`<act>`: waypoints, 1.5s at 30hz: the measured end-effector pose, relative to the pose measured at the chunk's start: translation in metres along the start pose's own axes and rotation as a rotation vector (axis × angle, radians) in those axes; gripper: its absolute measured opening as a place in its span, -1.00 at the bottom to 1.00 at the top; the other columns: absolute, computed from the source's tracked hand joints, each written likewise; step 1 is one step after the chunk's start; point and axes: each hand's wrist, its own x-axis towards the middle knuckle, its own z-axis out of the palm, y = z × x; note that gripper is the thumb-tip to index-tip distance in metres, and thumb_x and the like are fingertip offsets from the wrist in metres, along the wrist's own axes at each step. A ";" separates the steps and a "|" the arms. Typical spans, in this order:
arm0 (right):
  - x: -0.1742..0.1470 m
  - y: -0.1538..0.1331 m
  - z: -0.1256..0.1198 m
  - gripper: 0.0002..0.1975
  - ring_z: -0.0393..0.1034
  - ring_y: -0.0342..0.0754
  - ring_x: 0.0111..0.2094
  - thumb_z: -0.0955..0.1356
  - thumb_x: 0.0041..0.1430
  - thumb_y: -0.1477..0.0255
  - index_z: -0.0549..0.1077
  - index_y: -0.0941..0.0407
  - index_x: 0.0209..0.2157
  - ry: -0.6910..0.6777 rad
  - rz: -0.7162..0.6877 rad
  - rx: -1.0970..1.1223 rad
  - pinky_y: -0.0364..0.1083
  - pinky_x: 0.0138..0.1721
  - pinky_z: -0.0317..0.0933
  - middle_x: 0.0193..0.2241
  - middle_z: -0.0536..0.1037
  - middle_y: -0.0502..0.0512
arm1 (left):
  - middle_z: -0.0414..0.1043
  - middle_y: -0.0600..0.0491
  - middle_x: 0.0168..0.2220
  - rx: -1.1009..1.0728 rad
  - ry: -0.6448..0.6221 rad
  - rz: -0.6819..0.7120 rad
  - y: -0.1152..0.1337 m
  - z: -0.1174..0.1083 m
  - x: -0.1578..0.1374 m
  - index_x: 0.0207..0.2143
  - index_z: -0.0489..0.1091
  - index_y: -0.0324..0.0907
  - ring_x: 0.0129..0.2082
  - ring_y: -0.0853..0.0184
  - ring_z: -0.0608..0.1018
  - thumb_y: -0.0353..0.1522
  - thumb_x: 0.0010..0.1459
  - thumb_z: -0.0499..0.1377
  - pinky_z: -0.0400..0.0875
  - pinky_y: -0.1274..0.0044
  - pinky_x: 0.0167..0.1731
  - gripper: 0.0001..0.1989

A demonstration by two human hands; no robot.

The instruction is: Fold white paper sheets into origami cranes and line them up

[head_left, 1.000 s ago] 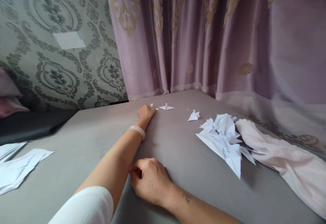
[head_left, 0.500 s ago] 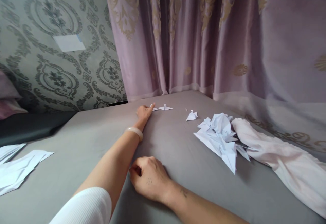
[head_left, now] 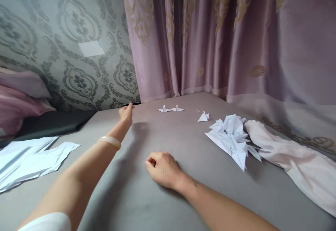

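Left hand point(head_left: 126, 113): Reached toward the far edge with its fingers curled in; it was too small and blurred to tell whether anything sat between them.
Right hand point(head_left: 163, 169): Rested in a loose fist, its thumb pressed to the curled index finger.
Wrist: A pale, rounded bangle point(head_left: 110, 141) circled the left one, above a white ribbed sleeve point(head_left: 51, 223).
Surface: Smooth grey fabric point(head_left: 183, 138) spread beneath both arms.
Paired birds: A white folded-paper bird with outstretched wings point(head_left: 163, 109) stood just beside a matching white paper bird point(head_left: 177, 109), both to the right of the left hand and apart from it.
Third bird: A small white paper bird with a pointed tail point(head_left: 204, 117) stood alone, nearer the camera.
Heap: Angular white folded-paper pieces point(head_left: 232, 136) lay tangled at right, some points overlapping a crumpled pale-pink cloth point(head_left: 291, 162).
Far left: Loose flat white paper sheets point(head_left: 39, 161) overlapped near a flat black item point(head_left: 68, 121).
Backdrop: A mauve curtain with gold motifs point(head_left: 154, 66) met a grey-green patterned wall point(head_left: 81, 80).
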 end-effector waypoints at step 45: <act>0.243 0.047 -0.012 -0.69 0.44 0.05 -0.12 0.18 0.22 0.57 0.41 0.30 -0.07 0.522 0.581 -0.390 -0.06 -0.15 0.28 -0.13 0.45 0.43 | 0.36 -0.02 -0.48 0.618 -0.515 0.538 -0.072 -0.092 -0.082 -0.55 0.23 -0.08 -0.40 0.21 0.42 -0.15 0.13 -0.05 0.25 0.44 -0.40 -0.71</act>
